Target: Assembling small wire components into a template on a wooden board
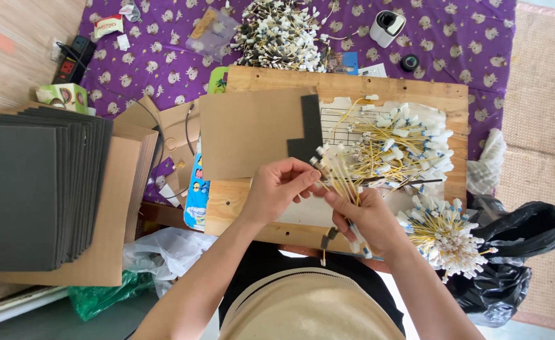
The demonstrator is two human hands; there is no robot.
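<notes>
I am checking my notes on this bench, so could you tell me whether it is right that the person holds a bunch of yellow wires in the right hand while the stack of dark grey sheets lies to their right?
Not quite. The head view shows the right hand gripping the bunch of yellow wires, but the stack of dark grey sheets lies to their left.

The wooden board (346, 85) is looking rough; the black plastic bag (516, 252) is shining; the purple cloth (164, 69) is looking soft.
</notes>
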